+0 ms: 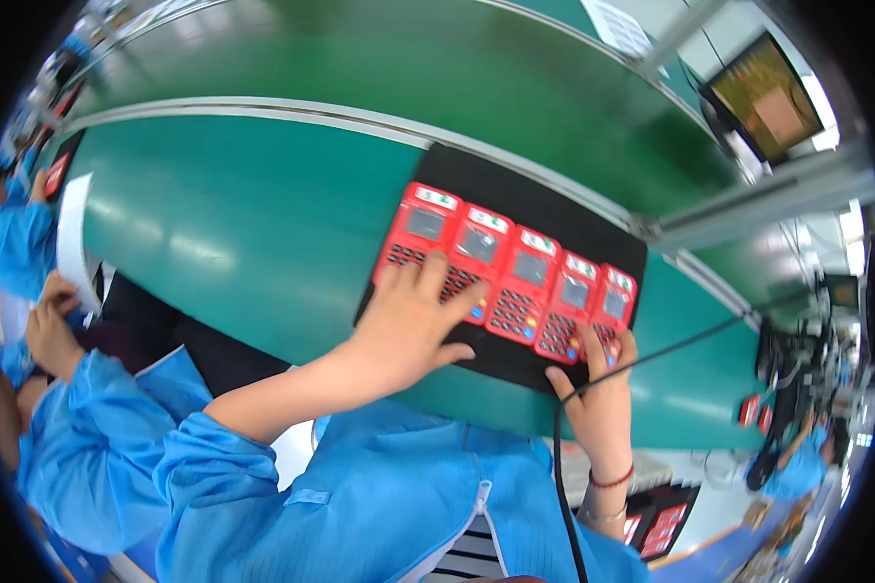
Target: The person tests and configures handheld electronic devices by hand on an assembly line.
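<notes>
Several red keypad terminals (532, 267), each with a small grey screen and a white label at its top, stand side by side in a slanting row on a black mat (544, 197). My left hand (405, 316) lies with spread fingers across the keys of the leftmost terminal (426, 224) and its neighbour. Over at the row's right end, my right hand (601, 394) has its fingers apart on the lower keys of the last two terminals, including the rightmost terminal (613, 296). Neither hand lifts a terminal. Fingers cover part of the keypads.
A black cable (656, 355) hangs across the right side, passing in front of my right hand. The green bench (262, 214) meets a metal rail (292, 105) at the back. A monitor (766, 97) is mounted upper right. At left, a co-worker's hand (53, 330) is near a white curved object (76, 243).
</notes>
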`<state>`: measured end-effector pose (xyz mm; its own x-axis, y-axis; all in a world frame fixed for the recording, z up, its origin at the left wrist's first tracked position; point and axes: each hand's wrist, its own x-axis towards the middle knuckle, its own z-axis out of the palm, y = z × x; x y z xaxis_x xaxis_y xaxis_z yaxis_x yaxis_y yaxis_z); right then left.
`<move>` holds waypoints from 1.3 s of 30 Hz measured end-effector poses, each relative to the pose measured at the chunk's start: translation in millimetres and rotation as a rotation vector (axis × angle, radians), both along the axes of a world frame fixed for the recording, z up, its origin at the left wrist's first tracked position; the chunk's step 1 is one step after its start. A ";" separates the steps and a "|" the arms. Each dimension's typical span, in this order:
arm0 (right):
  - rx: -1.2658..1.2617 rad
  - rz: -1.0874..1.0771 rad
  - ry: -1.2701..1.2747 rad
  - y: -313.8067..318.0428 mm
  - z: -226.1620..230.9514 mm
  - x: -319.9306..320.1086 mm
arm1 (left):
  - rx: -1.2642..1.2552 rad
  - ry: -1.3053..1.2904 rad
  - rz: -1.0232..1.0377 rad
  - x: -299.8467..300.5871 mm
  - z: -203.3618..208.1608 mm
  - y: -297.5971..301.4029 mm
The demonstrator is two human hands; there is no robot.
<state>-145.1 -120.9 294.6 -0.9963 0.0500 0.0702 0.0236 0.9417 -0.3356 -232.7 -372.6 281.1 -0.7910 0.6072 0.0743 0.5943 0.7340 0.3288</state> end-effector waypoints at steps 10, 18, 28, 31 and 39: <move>-0.055 -0.063 -0.075 -1.6 -0.2 9.3 | 0.041 0.027 -0.025 0.8 -11.8 3.9; 0.037 -0.004 -0.044 10.0 -7.9 0.5 | -0.014 0.037 0.000 -2.0 -11.2 14.4; 0.005 -0.012 0.026 13.1 -19.1 -0.2 | 0.039 0.071 0.019 0.5 -13.5 13.1; -0.027 -0.037 0.006 12.1 -18.9 -1.7 | 0.044 0.080 0.032 0.8 -15.7 13.1; 0.046 -0.020 0.044 11.3 -18.7 -0.5 | 0.036 0.089 0.029 0.4 -17.2 14.8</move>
<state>-145.6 -109.5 275.9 -0.9910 0.0654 0.1170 0.0284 0.9556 -0.2934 -232.3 -357.8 264.0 -0.7974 0.5802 0.1659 0.6012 0.7398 0.3021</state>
